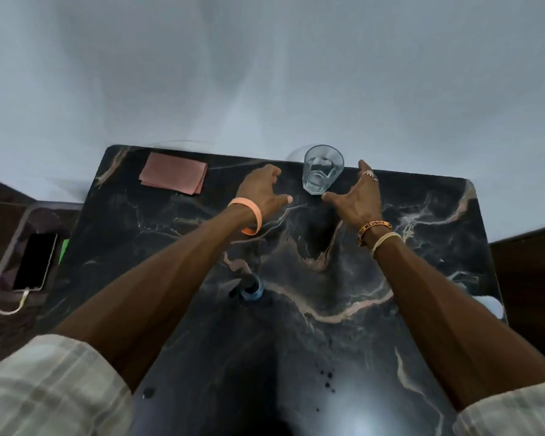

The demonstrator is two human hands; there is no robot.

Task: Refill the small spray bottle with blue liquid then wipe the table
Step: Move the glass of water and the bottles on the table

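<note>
Both hands hover spread over the desk (pixel 422 215), left hand (pixel 261 190) and right hand (pixel 356 196) flanking a glass (pixel 323 169), holding nothing; a spray bottle (pixel 249 289) stands nearer.

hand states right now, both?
Left hand: open, empty, beside the glass.
Right hand: open, empty, other side of the glass.

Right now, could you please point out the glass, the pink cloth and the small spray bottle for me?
glass (pixel 322 171): head view, middle of the tumbler, seen through its open mouth.
pink cloth (pixel 173 177): head view, centre of its folded top face.
small spray bottle (pixel 252 292): head view, blue body beside the black nozzle.
</note>
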